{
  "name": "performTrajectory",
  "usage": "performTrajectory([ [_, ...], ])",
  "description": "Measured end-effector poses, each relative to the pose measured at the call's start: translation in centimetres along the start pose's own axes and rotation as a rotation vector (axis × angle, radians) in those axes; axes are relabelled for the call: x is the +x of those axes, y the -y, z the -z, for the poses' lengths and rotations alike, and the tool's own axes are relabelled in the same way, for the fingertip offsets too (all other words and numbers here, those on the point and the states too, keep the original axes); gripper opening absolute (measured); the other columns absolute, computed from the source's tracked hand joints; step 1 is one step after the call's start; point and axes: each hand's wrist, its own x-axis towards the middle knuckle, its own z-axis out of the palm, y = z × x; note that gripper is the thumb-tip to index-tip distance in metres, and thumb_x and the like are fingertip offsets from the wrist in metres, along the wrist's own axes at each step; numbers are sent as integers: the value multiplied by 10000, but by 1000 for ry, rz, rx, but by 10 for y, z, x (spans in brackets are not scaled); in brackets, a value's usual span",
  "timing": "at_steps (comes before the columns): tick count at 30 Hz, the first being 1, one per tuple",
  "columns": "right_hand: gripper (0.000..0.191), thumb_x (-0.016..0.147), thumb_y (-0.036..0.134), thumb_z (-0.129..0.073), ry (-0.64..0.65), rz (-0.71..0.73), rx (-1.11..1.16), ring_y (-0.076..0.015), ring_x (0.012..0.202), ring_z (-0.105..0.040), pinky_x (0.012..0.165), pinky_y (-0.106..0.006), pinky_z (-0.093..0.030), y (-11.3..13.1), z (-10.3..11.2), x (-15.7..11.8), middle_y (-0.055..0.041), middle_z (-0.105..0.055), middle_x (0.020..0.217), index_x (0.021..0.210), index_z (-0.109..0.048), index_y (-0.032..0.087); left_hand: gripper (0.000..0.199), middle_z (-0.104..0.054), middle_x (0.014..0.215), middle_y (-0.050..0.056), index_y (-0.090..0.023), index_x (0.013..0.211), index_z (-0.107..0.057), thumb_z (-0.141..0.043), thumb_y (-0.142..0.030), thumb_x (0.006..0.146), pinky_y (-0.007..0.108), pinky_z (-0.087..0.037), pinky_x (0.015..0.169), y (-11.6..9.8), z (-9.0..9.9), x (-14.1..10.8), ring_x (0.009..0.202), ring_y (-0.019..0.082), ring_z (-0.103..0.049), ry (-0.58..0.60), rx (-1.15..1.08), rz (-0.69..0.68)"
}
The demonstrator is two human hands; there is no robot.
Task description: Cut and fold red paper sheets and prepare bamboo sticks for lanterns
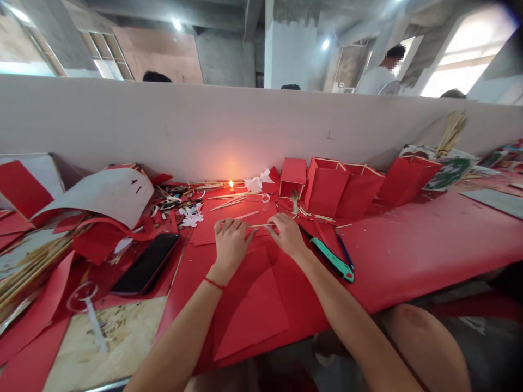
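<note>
Fingers [227, 222], left hand [232, 244] and right hand [289, 235]: pinching | thin stick [260, 225]: spanning gap between them

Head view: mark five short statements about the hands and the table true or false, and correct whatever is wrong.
1. The left hand and right hand hold one thin stick between them. True.
2. The small flame burns right beside the phone. False: it burns beyond the hands, near the pale wall; the phone lies to the left, well apart from it.
3. The teal-handled tool lies to the right of the right hand. True.
4. A red band circles the right wrist. False: it is on the left wrist.
5. The phone's screen is dark. True.
</note>
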Motion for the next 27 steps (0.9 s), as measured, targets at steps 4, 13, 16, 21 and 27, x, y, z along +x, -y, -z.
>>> performTrajectory([
  [4,195,1022,388,-530,-25,33,-3,-243,885,-647,828,-342,-477,4,-4,-1,-82,-698,912,976,-597,211,302,-716,788,69,-203,806,-696,-557,-393,995,360,-389,761,-4,-7,-1,793,235,-644,26,-24,-38],
  [13,277,1028,448,-496,-77,67,-26,-247,822,-633,773,-353,-471,1,-7,-2,-81,-691,846,923,-591,210,271,-714,788,74,-200,797,-688,-580,-361,986,330,-410,702,-2,-12,-2,760,229,-644,30,-45,-28],
  [16,270,1030,436,-496,-86,77,-33,-242,825,-630,776,-347,-466,1,-8,-3,-77,-691,848,914,-589,210,255,-714,789,76,-199,796,-690,-594,-348,979,326,-428,719,-1,-12,-2,771,226,-644,34,-63,-24],
  [21,243,1028,410,-508,-98,87,-49,-237,822,-627,767,-341,-458,2,-9,-3,-71,-690,842,908,-587,214,265,-708,772,77,-193,782,-688,-606,-359,971,331,-441,728,2,-11,-1,762,224,-642,25,-92,-22],
  [27,267,1020,433,-522,-129,67,-63,-236,793,-612,741,-346,-443,1,-11,-4,-66,-677,816,862,-569,224,277,-713,773,69,-193,797,-689,-608,-392,970,350,-443,771,3,-10,1,785,228,-655,-7,-117,-22],
])
